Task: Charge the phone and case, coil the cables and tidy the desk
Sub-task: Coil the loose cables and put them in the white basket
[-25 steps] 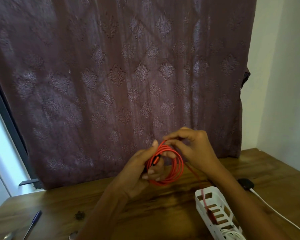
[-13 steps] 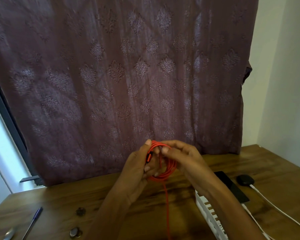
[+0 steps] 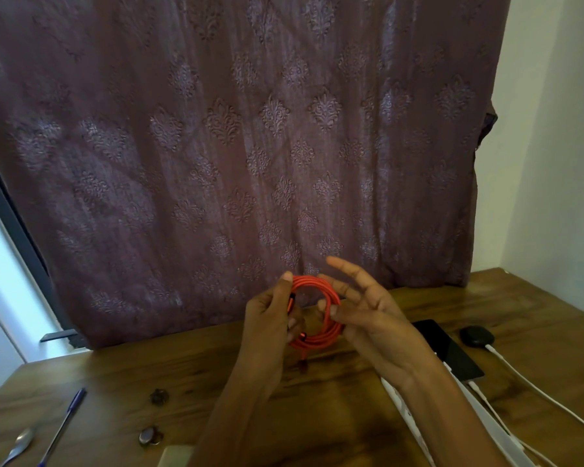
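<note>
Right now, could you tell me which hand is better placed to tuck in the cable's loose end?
Right, probably. The left hand grips the red cable coil and steadies it; the right hand only pinches its side, other fingers spread, near the dangling end.

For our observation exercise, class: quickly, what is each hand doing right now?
Left hand: grips the red cable coil.
Right hand: pinches the same coil, other fingers spread.
</note>
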`<move>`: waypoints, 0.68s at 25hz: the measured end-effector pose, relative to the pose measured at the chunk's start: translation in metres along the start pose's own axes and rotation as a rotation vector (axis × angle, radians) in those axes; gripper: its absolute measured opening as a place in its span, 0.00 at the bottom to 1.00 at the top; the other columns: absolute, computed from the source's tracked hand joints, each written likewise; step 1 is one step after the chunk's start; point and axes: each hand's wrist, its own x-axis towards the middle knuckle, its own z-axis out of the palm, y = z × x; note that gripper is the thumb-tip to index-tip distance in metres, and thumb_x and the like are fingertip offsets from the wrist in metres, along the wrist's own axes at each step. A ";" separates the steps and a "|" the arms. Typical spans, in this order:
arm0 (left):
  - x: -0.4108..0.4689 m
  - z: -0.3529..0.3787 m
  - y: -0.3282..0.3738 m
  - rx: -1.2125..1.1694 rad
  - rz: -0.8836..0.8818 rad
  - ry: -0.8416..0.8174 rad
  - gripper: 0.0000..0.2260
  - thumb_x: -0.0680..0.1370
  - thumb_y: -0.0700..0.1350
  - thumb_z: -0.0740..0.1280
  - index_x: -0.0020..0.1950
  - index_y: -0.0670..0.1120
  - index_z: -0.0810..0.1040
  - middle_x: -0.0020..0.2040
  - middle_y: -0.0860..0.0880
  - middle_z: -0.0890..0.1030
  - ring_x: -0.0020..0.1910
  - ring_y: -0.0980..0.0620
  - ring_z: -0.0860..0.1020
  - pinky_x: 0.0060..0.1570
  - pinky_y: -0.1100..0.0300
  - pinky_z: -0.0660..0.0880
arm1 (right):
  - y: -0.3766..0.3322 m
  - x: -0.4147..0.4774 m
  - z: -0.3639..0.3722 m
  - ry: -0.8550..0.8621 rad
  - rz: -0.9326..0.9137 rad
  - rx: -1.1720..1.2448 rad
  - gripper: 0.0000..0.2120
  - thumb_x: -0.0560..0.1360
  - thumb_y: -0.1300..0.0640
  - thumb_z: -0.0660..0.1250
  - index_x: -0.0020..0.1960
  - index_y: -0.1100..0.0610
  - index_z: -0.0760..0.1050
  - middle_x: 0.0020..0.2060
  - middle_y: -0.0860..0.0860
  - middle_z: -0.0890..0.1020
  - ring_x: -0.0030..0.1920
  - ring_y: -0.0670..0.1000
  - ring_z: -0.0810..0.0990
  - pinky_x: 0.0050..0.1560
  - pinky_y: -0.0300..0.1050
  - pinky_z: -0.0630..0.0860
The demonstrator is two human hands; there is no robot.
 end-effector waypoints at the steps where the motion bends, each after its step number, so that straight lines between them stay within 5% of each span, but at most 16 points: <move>1: -0.001 0.003 0.001 -0.015 -0.006 0.011 0.22 0.79 0.48 0.58 0.24 0.47 0.69 0.19 0.53 0.62 0.17 0.59 0.58 0.19 0.68 0.58 | 0.000 0.000 0.000 0.033 -0.025 -0.093 0.30 0.60 0.68 0.72 0.60 0.53 0.74 0.54 0.56 0.79 0.44 0.49 0.82 0.44 0.40 0.79; 5: 0.001 0.013 -0.001 -0.017 0.020 0.113 0.21 0.80 0.48 0.58 0.27 0.44 0.65 0.18 0.54 0.62 0.18 0.59 0.59 0.19 0.68 0.60 | 0.007 -0.002 0.000 0.403 -0.368 -0.735 0.17 0.61 0.63 0.78 0.43 0.48 0.76 0.47 0.50 0.77 0.43 0.41 0.78 0.42 0.30 0.74; 7: 0.003 0.014 -0.002 -0.044 0.025 0.183 0.20 0.79 0.49 0.58 0.29 0.44 0.65 0.20 0.54 0.62 0.20 0.59 0.61 0.21 0.68 0.63 | 0.011 -0.004 0.001 0.495 -0.451 -0.848 0.10 0.67 0.59 0.74 0.35 0.47 0.76 0.41 0.49 0.75 0.38 0.40 0.75 0.39 0.28 0.70; 13: 0.003 0.018 -0.009 0.003 0.100 0.198 0.21 0.79 0.49 0.59 0.27 0.47 0.63 0.22 0.52 0.61 0.22 0.59 0.60 0.22 0.66 0.62 | 0.015 -0.008 0.010 0.383 -0.194 -0.763 0.19 0.76 0.53 0.63 0.26 0.48 0.75 0.33 0.52 0.73 0.37 0.48 0.72 0.42 0.40 0.70; 17: 0.001 0.008 -0.014 0.037 0.124 0.139 0.19 0.79 0.47 0.60 0.28 0.43 0.70 0.21 0.52 0.62 0.22 0.57 0.60 0.29 0.60 0.63 | -0.014 -0.007 0.003 0.327 0.039 -0.328 0.19 0.76 0.53 0.62 0.27 0.56 0.68 0.24 0.51 0.70 0.29 0.50 0.70 0.36 0.42 0.69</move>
